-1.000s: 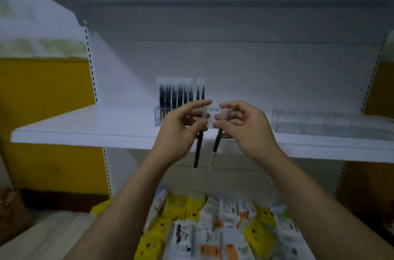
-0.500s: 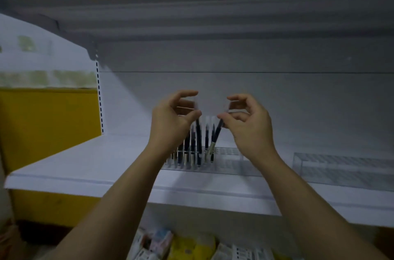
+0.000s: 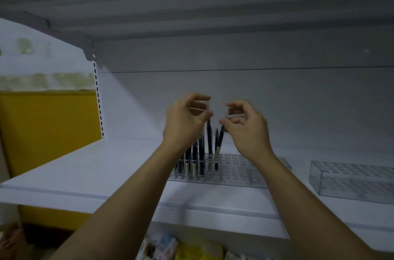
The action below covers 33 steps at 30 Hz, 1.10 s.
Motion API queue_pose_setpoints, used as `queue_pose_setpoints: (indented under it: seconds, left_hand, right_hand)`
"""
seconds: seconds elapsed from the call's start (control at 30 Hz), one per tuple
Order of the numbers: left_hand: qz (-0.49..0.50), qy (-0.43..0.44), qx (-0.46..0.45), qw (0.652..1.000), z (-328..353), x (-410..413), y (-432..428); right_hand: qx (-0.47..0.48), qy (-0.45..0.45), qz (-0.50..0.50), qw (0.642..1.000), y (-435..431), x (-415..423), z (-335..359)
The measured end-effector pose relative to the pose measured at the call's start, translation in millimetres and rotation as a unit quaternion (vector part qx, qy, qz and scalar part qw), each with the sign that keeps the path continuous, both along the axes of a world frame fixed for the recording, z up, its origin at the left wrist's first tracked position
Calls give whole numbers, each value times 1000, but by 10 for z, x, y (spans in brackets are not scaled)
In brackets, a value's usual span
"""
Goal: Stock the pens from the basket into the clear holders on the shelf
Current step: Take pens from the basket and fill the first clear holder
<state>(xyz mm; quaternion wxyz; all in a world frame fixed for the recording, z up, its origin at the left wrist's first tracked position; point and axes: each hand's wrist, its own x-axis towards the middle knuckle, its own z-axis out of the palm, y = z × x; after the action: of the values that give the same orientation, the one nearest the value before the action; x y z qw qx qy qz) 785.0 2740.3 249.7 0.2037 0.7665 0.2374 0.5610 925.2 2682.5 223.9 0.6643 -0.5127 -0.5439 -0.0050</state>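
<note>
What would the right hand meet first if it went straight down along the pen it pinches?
Likely the clear holder, at its gridded top right of the standing pens; depth unclear.

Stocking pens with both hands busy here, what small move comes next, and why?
Probably ease both pens down into the clear holder. The left hand pinches an upright pen, the right hand a tilted pen, and both tips sit at the holder's top beside the stocked pens.

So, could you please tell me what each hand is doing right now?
Left hand: pinches a slim dark pen.
Right hand: pinches a second slim dark pen.
</note>
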Motion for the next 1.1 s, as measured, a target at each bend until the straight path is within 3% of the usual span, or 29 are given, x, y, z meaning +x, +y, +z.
queue_pose_setpoints:
  seconds: [0.4,0.53,0.8,1.1]
  left_hand:
    - [76,115,-18,990,-32,104,84]
    - [156,192,55,967,-173,129,89]
    - [180,183,131,958,-256,71,98]
    - [181,259,177,932,-213,-54,53]
  right_hand:
    - [-128,-158,-10,979,-35,24,-387]
    - [-129,-200,-26,971,-59,32,-424]
    - [-135,-271,-73,950,-72,-8,-376]
    - [-167,-206,-35,964,-157,-21,-322]
